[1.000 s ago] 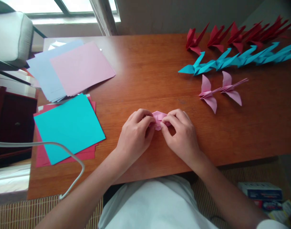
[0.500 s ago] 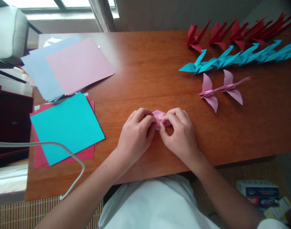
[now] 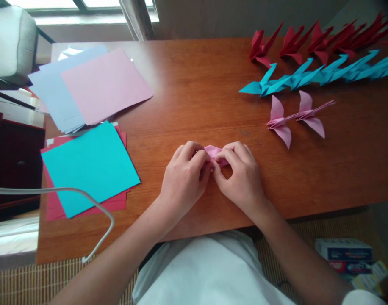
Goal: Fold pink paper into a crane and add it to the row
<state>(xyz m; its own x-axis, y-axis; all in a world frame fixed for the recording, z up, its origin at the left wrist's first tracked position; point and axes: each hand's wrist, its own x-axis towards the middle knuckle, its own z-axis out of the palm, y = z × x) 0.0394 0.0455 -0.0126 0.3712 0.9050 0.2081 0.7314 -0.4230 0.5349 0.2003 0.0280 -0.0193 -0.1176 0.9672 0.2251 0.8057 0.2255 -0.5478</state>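
A: Saw what between the hands?

B: Saw a small folded pink paper [image 3: 213,151], low over the brown table [image 3: 194,110], toward the near edge. Couldn't tell whether flat on the wood or slightly raised.

A: Gripped how?

B: Pinched from both sides: over the left end by the left hand [image 3: 185,173], over the right end by the right hand [image 3: 243,176]. Made out the right thumb and index finger bent into a ring, tips almost together on the paper. Looked just as tightly pinched on the left, though with contact mostly hidden behind the fingers.

A: Lay nearer to which?

B: To neither; touched both. Ran, as far as visible, crosswise from hand to hand, roughly along the table's near edge.

A: Noticed anything in the way?

B: Only the fingers, covering both ends. Spotted two pink folded birds [image 3: 279,122] ahead to the right, well apart, then a turquoise bird row [image 3: 330,75] and a red bird row [image 3: 320,44] farther back.

A: And leftward?

B: Found a turquoise sheet [image 3: 92,165] on red sheets [image 3: 119,201], a pink sheet [image 3: 105,84] over pale blue sheets [image 3: 60,97] beyond, and a white cable [image 3: 54,189] curving near the left forearm.
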